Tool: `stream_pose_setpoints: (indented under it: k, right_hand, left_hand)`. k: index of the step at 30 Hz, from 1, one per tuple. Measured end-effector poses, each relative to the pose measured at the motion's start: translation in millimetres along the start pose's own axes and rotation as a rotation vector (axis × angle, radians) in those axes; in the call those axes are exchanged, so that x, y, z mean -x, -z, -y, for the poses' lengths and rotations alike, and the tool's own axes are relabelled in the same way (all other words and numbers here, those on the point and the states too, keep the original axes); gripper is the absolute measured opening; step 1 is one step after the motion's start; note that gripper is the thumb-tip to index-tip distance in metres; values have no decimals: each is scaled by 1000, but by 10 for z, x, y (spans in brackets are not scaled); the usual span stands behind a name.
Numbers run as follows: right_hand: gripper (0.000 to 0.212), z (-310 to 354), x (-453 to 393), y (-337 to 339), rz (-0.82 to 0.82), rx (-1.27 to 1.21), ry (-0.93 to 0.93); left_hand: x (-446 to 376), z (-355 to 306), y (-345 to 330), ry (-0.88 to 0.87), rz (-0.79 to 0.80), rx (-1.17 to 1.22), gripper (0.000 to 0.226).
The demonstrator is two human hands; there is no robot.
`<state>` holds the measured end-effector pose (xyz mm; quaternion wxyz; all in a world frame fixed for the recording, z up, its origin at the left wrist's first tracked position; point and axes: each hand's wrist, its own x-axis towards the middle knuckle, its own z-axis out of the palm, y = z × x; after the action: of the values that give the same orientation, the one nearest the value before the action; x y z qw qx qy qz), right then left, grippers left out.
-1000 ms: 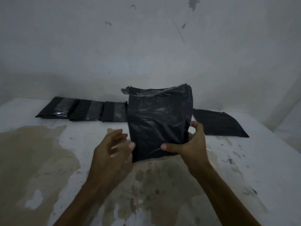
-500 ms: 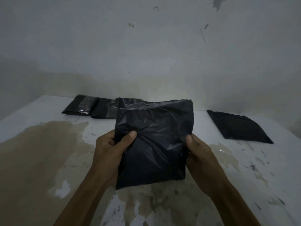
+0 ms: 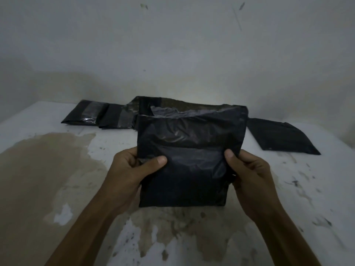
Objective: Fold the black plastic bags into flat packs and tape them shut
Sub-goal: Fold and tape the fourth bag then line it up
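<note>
While both hands (image 3: 184,173) grip its sides, black bag (image 3: 190,150) stands upright, ragged mouth up.

Left hand (image 3: 126,169) newly gripping bag (image 3: 190,150), seemingly.

head-worn view, angled down, close over table (image 3: 288,189)

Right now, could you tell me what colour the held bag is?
Black, glossy; the bag shows best in the head view.
</note>
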<state>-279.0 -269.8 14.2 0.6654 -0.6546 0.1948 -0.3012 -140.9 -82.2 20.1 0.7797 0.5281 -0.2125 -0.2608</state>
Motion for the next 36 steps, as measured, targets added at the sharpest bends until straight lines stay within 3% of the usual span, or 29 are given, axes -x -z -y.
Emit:
stream_pose_setpoints:
  k: [2,6,13,17,25,31,36]
  right_hand:
    - [34,0,24,-12,41,-64,-33]
    - [48,-13,24,-48,185,-141,-110]
    - [25,24,34,-48,81,-45,-77]
    - [20,16,39,-19,1,-33,-58]
    - [17,78,9,123,220,-94,-92]
    - [27,17,12,107,205,-42,0]
    - [15,9,26,94,274,-110,-24]
  left_hand:
    - [5,43,-31,28,-45,-17,15]
    - [13,51,-73,43,-72,14,19]
    - [36,28,-95,8,-37,-21,20]
    - [58,37,-116,-41,35,-48,31]
    - [23,66,-56,-95,27,-109,29]
    - [10,87,-43,-77,5,-109,33]
    - [5,91,-44,-95,-2,-83,24]
